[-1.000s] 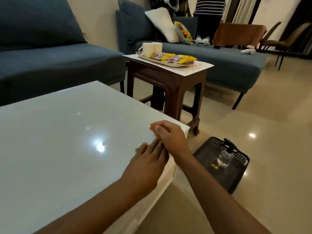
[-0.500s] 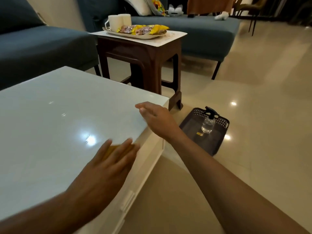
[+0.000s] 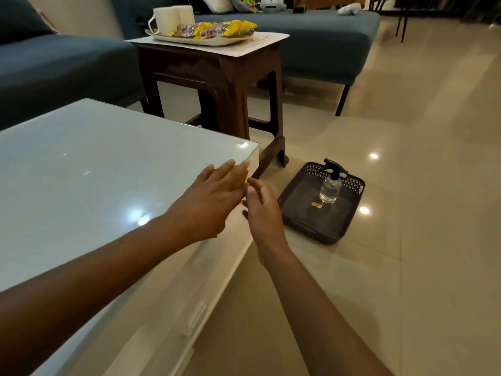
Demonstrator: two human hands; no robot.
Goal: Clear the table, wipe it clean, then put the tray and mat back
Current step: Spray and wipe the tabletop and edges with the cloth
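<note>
My left hand (image 3: 208,198) lies flat with straight fingers on a yellow cloth (image 3: 239,177), pressing it onto the glossy white table (image 3: 95,164) near the table's right corner. My right hand (image 3: 261,206) hovers just off the table's right edge beside the cloth, fingers relaxed and holding nothing. The cream tray (image 3: 200,40) with white mugs (image 3: 173,16) and yellow snack packets (image 3: 217,28) sits on a pale mat (image 3: 260,43) on top of the dark wooden stool (image 3: 217,77) behind the table.
A dark perforated basket (image 3: 303,210) stands on the tiled floor to the right, holding a clear spray bottle (image 3: 330,185). Blue sofas (image 3: 320,39) run along the back and left. Open floor spreads to the right.
My left hand has slid the cloth forward and right along the table edge to the corner. My right hand has dropped from over the tabletop to just off its edge.
</note>
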